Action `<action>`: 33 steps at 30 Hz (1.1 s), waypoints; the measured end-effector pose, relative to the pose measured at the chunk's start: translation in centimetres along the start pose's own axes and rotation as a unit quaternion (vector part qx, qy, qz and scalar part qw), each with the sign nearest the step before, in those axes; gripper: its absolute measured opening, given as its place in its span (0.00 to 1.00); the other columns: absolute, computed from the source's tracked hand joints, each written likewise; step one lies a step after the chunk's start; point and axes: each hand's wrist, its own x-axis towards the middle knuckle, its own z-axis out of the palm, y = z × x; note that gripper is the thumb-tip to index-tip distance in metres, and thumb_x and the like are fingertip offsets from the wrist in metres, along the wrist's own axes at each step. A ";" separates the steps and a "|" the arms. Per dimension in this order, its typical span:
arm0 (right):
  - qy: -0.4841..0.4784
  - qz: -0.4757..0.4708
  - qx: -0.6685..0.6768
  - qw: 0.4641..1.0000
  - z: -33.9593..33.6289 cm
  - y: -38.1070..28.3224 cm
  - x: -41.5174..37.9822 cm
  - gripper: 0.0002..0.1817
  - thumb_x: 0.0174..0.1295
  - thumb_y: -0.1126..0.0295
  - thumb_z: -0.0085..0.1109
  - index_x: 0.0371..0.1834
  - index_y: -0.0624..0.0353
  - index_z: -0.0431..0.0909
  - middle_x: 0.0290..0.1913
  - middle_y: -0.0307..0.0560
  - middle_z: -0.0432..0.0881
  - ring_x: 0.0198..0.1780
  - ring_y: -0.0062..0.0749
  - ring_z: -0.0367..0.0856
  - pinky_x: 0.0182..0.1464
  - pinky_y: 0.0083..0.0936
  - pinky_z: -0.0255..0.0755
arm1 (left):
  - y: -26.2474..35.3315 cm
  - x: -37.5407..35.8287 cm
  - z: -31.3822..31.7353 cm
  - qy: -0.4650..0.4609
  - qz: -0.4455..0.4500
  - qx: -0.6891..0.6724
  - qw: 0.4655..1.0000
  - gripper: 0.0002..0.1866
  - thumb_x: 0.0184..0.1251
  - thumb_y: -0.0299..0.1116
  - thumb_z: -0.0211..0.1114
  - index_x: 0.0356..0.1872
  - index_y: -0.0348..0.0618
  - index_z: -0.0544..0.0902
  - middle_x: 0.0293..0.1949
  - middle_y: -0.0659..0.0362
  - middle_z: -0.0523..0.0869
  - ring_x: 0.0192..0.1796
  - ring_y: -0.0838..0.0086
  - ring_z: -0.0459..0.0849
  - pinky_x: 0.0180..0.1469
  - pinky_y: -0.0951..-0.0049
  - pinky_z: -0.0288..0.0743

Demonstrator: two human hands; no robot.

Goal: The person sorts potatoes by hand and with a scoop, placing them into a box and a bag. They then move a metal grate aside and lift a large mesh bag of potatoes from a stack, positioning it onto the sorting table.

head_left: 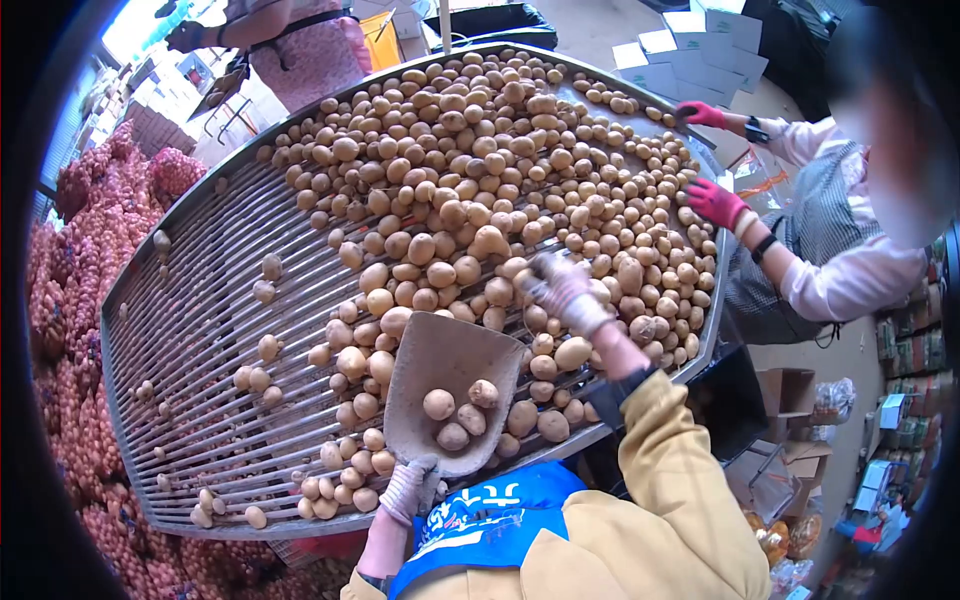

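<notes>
- Fingers [412,484] of my gloved left hand [405,492]: wrapped tight round the handle of the scoop [445,385], which I hold tilted over the near edge of the roller table [190,330].
- Inside the scoop, just beyond those fingers: four potatoes in the scoop [470,418], lying against the lower end of the blade.
- Fingers [548,272] of my gloved right hand [565,292]: stretched out past the scoop and over the heap of loose potatoes [450,170]. They are blurred, so I cannot tell whether they grip one.
- Step in hand, as I judge it: picking potatoes off the bars and gathering them in the scoop, with the scoop barely filled.
- Next move, as I judge it: the right fingers must close on one potato without dragging its neighbours, then bring it back to the blade while the left wrist keeps the scoop level.
- Farther out, counted: one scoop; loose potatoes too many to count, dense beyond my right hand, sparse to the left of the scoop.
- Beyond the right hand: two pink gloves [718,203] of a co-worker, both over the heap.
- Far left of the left hand: net sacks [70,300] stacked beside the table, number unclear.
</notes>
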 end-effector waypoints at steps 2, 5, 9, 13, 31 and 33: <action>-0.031 -0.145 0.144 0.978 2.0 -1.5 -2.9 0.17 0.60 0.54 0.63 0.46 0.52 0.82 0.37 0.52 0.85 0.41 0.48 0.85 0.45 0.38 0.77 | -0.3 0.5 -0.3 -0.013 0.001 -0.014 1.000 0.14 0.64 0.34 0.61 0.49 0.41 0.77 0.32 0.56 0.84 0.21 0.71 0.80 0.19 0.75 0.75; -0.069 -0.174 0.117 0.975 1.4 -3.1 -4.2 0.18 0.58 0.53 0.65 0.47 0.49 0.82 0.41 0.50 0.84 0.47 0.46 0.83 0.48 0.36 0.76 | -1.7 2.2 -1.8 -0.002 0.028 -0.009 1.000 0.14 0.65 0.33 0.60 0.50 0.41 0.76 0.32 0.56 0.84 0.20 0.71 0.79 0.19 0.75 0.75; 0.110 0.014 -0.120 0.987 0.7 4.0 2.8 0.17 0.59 0.54 0.61 0.48 0.48 0.80 0.46 0.48 0.83 0.50 0.45 0.80 0.51 0.41 0.73 | 0.1 -1.5 0.2 0.013 0.000 -0.025 1.000 0.16 0.63 0.31 0.62 0.50 0.43 0.73 0.28 0.55 0.82 0.15 0.70 0.77 0.15 0.72 0.71; 0.110 0.007 -0.286 0.952 1.1 9.1 8.4 0.16 0.60 0.59 0.60 0.51 0.46 0.79 0.49 0.47 0.81 0.54 0.43 0.77 0.55 0.43 0.69 | -0.9 -1.9 -0.5 0.031 0.024 -0.052 0.998 0.18 0.63 0.31 0.61 0.54 0.45 0.72 0.31 0.55 0.82 0.16 0.69 0.77 0.15 0.72 0.71; -0.027 0.178 -0.327 0.928 5.5 8.0 6.7 0.26 0.57 0.60 0.63 0.57 0.55 0.69 0.46 0.54 0.84 0.43 0.49 0.85 0.43 0.49 0.75 | -0.8 -2.0 0.4 0.004 0.048 -0.036 0.998 0.23 0.63 0.32 0.63 0.59 0.47 0.70 0.38 0.56 0.81 0.21 0.71 0.77 0.18 0.73 0.72; -0.045 0.167 -0.286 0.943 2.7 5.3 5.5 0.26 0.58 0.55 0.63 0.58 0.52 0.69 0.49 0.53 0.83 0.47 0.51 0.84 0.46 0.49 0.75 | -0.7 -2.0 0.8 0.003 0.060 -0.029 0.998 0.21 0.63 0.33 0.64 0.56 0.45 0.71 0.33 0.56 0.81 0.18 0.71 0.76 0.18 0.73 0.72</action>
